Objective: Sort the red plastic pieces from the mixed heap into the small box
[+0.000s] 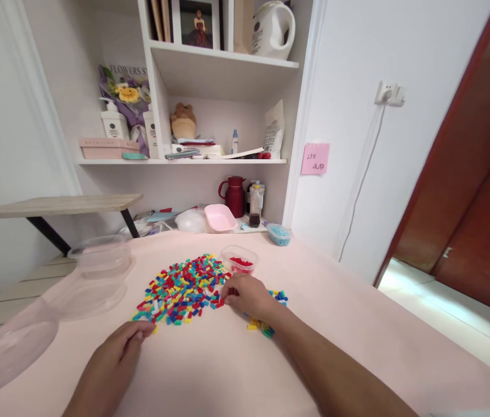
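A spread pile of small coloured plastic blocks lies on the pink-covered table, in red, yellow, blue, green and white. My right hand is at the pile's right edge, its fingers curled and pinched together beside some red blocks; whether one is between the fingertips is hidden. Just beyond it stands a clear tub with red blocks inside. My left hand rests at the near left edge of the pile, thumb and fingers pressed together. A yellow block lies by its fingertips.
Smaller groups of yellow and green blocks and blue blocks lie around my right forearm. Clear containers line the left side. A tub of light blue pieces stands at the back right, and a pink basin before the shelves.
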Action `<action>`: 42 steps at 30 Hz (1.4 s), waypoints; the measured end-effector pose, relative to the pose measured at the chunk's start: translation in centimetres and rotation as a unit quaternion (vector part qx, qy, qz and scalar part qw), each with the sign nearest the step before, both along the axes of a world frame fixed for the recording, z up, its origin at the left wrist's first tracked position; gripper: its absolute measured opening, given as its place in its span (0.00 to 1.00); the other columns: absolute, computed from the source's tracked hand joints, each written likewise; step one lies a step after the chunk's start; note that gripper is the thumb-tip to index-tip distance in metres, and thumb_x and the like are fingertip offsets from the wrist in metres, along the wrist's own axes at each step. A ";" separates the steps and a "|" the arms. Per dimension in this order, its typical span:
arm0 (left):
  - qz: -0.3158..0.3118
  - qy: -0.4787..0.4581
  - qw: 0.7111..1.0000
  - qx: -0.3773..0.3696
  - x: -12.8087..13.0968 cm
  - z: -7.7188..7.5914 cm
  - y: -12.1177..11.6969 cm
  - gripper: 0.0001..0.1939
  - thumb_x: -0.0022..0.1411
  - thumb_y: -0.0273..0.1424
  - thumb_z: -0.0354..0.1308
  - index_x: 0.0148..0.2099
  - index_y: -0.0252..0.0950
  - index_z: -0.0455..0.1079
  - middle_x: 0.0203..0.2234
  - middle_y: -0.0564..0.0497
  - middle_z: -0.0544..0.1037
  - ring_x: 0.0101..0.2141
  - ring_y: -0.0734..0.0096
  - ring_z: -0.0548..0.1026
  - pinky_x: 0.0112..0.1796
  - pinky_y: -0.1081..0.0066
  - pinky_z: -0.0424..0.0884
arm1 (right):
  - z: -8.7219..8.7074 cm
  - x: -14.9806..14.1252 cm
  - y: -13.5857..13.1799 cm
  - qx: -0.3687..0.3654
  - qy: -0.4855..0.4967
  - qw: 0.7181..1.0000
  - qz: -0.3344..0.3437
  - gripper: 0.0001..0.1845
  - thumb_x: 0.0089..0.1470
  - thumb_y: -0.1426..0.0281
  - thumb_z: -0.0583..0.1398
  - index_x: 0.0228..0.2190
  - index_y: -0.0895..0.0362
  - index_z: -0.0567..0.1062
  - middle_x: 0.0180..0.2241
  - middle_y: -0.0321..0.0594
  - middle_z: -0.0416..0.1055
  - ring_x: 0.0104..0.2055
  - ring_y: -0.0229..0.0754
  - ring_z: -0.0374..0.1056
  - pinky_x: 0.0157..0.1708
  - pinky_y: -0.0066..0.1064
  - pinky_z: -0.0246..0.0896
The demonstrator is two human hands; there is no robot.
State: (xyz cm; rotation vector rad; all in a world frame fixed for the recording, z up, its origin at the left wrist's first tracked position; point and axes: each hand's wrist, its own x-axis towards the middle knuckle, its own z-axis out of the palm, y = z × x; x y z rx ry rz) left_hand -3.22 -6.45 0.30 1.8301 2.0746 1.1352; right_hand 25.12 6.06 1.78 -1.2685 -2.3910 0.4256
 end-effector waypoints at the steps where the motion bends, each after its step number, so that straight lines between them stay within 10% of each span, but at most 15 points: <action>1: 0.002 0.002 1.000 0.000 0.0 0.0 0.0 0.18 0.55 0.41 0.48 0.36 0.42 0.78 0.36 0.52 0.84 0.39 0.64 0.81 0.43 0.69 0.76 | 0.0 0.0 0.0 0.001 -0.001 1.000 -0.001 0.06 0.48 0.70 0.62 0.32 0.51 0.79 0.36 0.35 0.74 0.38 0.39 0.67 0.32 0.26 0.53; 42: 0.002 0.021 1.000 0.005 0.0 0.0 0.1 0.17 0.56 0.39 0.48 0.35 0.43 0.78 0.36 0.53 0.84 0.40 0.64 0.81 0.43 0.69 0.76 | 0.8 0.1 -0.9 -0.023 0.006 1.000 0.008 0.11 0.49 0.71 0.59 0.35 0.49 0.80 0.34 0.33 0.77 0.34 0.38 0.68 0.31 0.26 0.53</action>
